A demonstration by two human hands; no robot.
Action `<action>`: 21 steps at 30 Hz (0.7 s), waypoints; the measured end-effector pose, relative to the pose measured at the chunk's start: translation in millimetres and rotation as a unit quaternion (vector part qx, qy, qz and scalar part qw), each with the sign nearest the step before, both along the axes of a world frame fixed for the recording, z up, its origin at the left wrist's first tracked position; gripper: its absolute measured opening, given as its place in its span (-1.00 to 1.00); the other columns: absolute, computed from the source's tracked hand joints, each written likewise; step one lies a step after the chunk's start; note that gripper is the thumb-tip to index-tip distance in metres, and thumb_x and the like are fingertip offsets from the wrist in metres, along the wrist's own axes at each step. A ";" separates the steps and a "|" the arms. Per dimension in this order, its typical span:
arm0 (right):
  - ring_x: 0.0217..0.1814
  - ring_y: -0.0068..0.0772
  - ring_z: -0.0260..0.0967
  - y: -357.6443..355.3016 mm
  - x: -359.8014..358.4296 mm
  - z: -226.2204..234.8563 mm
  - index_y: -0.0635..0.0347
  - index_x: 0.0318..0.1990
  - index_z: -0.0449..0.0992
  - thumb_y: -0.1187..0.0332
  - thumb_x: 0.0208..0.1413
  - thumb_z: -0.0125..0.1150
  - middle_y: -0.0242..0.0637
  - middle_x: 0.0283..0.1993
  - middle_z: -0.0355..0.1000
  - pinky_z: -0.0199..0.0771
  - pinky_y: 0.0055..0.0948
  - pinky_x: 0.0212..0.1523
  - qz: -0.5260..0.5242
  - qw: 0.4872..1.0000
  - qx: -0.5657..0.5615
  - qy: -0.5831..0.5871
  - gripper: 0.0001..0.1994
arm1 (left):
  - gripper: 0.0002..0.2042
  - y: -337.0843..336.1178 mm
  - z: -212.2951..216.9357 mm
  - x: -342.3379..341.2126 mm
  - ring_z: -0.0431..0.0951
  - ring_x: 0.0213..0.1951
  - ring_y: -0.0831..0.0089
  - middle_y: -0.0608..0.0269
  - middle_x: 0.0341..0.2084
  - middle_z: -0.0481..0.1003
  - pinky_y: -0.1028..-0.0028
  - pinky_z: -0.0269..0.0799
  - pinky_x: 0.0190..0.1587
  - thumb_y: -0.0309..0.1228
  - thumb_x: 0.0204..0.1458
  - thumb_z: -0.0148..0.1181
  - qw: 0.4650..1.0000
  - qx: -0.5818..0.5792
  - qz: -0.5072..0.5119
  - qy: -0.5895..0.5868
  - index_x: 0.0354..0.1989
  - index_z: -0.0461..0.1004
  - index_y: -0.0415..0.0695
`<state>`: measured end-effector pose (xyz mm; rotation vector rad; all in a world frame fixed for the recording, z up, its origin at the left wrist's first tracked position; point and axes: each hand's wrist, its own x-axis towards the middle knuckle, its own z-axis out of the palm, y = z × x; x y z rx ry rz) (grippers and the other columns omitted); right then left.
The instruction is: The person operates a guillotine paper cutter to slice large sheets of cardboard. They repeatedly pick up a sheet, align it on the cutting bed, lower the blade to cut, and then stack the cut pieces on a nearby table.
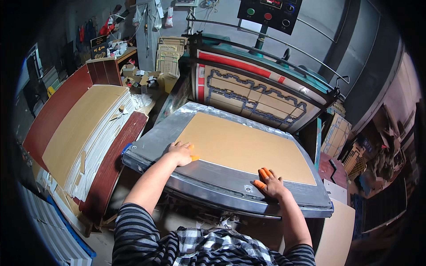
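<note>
A brown cardboard sheet with a white lower edge lies flat on the grey metal bed of a die-cutting press. At its near left corner, my left hand rests with fingers spread, partly over the sheet and partly over the metal. My right hand lies on the sheet's near edge toward the right, fingers stretched out. Orange covers sit on some fingertips of both hands. Behind the bed stands the press's upright plate, carrying a cutting die board with dark foam strips along its blade outline.
To the left, a tall stack of cardboard sheets sits on a dark red stand. A control panel with coloured buttons rises above the press. More die boards lean at the right. A loose board stands near my right arm.
</note>
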<state>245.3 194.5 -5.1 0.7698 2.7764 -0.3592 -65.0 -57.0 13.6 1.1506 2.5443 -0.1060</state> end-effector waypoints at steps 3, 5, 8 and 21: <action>0.55 -0.10 -0.36 5.1 -28.4 -7.9 0.04 0.37 0.09 -0.33 0.15 -0.21 -0.27 0.49 -0.10 -0.26 0.35 0.33 0.006 0.999 -0.028 -0.039 -0.21 | -0.33 -8.7 -23.9 -21.6 -0.04 0.39 0.15 0.31 0.40 -0.01 0.02 -0.13 0.33 0.16 0.16 -0.18 0.999 0.020 0.028 0.013 0.36 0.10 0.03; 0.55 -0.12 -0.34 5.2 -45.1 -11.1 -0.03 0.38 0.09 -0.33 0.15 -0.21 -0.32 0.49 -0.11 -0.28 0.43 0.30 0.014 0.999 -0.032 -0.003 -0.23 | -0.33 -5.3 -26.6 -27.5 -0.03 0.38 0.16 0.31 0.39 0.02 0.03 -0.12 0.32 0.15 0.15 -0.16 0.997 0.051 0.050 0.013 0.36 0.12 0.03; 0.54 -0.22 -0.29 19.6 -48.6 -28.0 -0.06 0.38 0.07 -0.43 0.06 -0.21 -0.31 0.48 -0.07 -0.26 0.42 0.30 0.003 0.998 -0.046 0.031 -0.14 | -0.31 5.0 -19.1 -21.0 -0.07 0.39 0.13 0.25 0.37 0.05 -0.01 -0.19 0.34 0.15 0.15 -0.16 0.999 0.021 0.030 0.028 0.35 0.12 -0.03; 0.51 -0.19 -0.17 6.3 -52.5 7.8 -0.03 0.31 0.24 -0.40 0.06 -0.13 -0.30 0.43 0.03 -0.13 0.19 0.33 -0.024 0.998 -0.051 0.020 -0.19 | -0.22 61.6 -5.1 99.7 -0.08 0.41 0.14 0.20 0.39 0.01 0.06 -0.19 0.37 0.22 0.09 -0.08 0.978 0.088 -0.182 -0.056 0.36 0.09 -0.07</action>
